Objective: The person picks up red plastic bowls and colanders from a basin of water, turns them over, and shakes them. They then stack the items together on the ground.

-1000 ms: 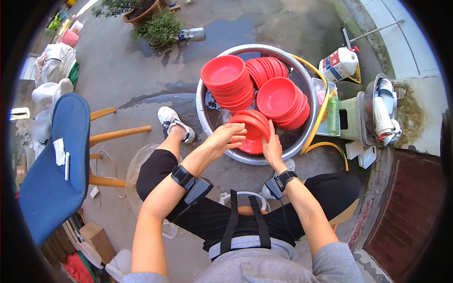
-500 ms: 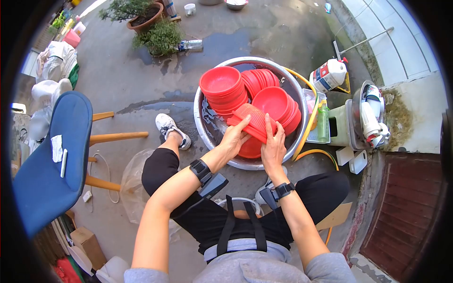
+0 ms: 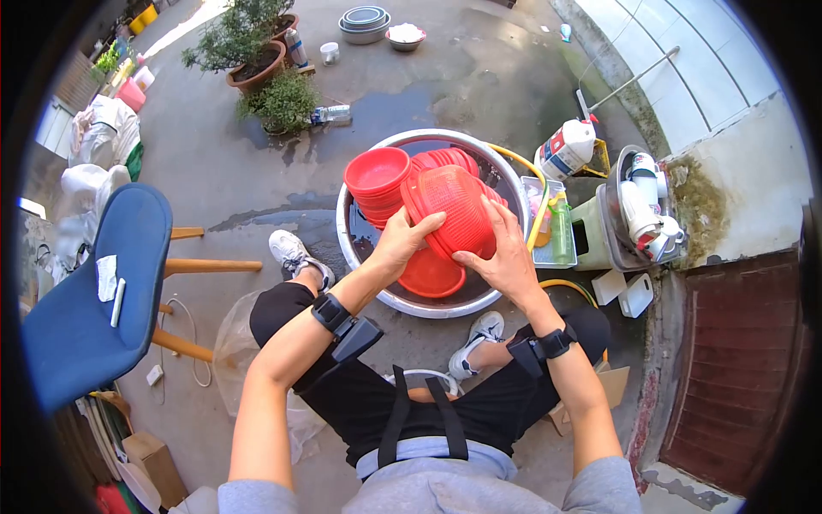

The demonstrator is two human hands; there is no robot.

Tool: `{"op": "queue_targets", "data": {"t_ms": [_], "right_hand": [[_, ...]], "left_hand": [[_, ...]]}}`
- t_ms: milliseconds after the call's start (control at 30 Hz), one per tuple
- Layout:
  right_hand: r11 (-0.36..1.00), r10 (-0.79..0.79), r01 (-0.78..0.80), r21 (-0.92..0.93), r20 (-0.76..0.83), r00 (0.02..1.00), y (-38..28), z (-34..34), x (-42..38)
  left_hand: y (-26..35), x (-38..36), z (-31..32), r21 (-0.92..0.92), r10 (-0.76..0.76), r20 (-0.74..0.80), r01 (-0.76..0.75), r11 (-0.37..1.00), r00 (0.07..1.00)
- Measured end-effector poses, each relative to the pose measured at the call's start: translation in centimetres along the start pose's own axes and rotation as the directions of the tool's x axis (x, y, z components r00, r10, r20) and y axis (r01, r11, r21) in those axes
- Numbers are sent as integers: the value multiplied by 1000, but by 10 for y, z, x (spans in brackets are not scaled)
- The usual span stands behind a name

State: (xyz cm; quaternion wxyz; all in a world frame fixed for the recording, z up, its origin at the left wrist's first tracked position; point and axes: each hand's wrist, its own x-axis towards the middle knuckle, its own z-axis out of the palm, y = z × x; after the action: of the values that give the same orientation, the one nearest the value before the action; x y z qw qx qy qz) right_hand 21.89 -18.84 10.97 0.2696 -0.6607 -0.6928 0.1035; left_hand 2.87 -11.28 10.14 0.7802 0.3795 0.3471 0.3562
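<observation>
A stack of red ribbed plastic baskets [image 3: 449, 206] is tilted between my two hands, with the ribbed underside up. My left hand [image 3: 404, 247] grips its near left side, thumb on the ribs. My right hand [image 3: 505, 257] holds the right side, thumb at the lower edge and fingers over the side. Below is a large round metal basin [image 3: 345, 224] with dark water. Inside it stand a red stack [image 3: 379, 171] at the left, a leaning row of red pieces [image 3: 445, 159] behind and a round red piece [image 3: 432, 276] near the front rim.
A yellow hose [image 3: 543, 214] curves along the basin's right side. Beside it are a tray with a green bottle [image 3: 561, 230], a white jug [image 3: 567, 148] and a stool bearing a filled metal bowl [image 3: 613, 193]. A blue chair [image 3: 94, 291] stands left; potted plants [image 3: 257, 68] stand beyond.
The held red stack has turned and risen, now showing its rounded ribbed side. My right hand has shifted to its lower right side. The camera view has tilted slightly upward.
</observation>
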Motion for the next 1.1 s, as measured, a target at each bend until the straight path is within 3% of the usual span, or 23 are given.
{"op": "queue_targets", "data": {"t_ms": [100, 167, 267, 333, 467, 733, 1100], "right_hand": [[930, 39, -86, 359, 135, 990, -2, -13, 11], [891, 36, -94, 445, 136, 990, -2, -16, 17], [839, 6, -71, 539, 122, 992, -4, -19, 19], [748, 21, -146, 648, 196, 980, -13, -30, 19], [682, 38, -148, 716, 168, 985, -18, -33, 25], [691, 163, -230, 686, 162, 973, -17, -12, 28], [665, 184, -235, 709, 149, 972, -29, 15, 39]], "left_hand": [[18, -22, 19, 120, 90, 67, -97, 988, 994], [24, -31, 24, 258, 159, 121, -186, 948, 980], [39, -45, 32, 280, 136, 122, -165, 946, 983], [47, -49, 35, 353, 161, 158, -208, 912, 974], [52, -46, 40, 367, 166, 174, -221, 904, 971], [31, -35, 25, 221, 113, 106, -135, 966, 988], [23, -36, -1, 68, 100, 35, -103, 992, 994]]}}
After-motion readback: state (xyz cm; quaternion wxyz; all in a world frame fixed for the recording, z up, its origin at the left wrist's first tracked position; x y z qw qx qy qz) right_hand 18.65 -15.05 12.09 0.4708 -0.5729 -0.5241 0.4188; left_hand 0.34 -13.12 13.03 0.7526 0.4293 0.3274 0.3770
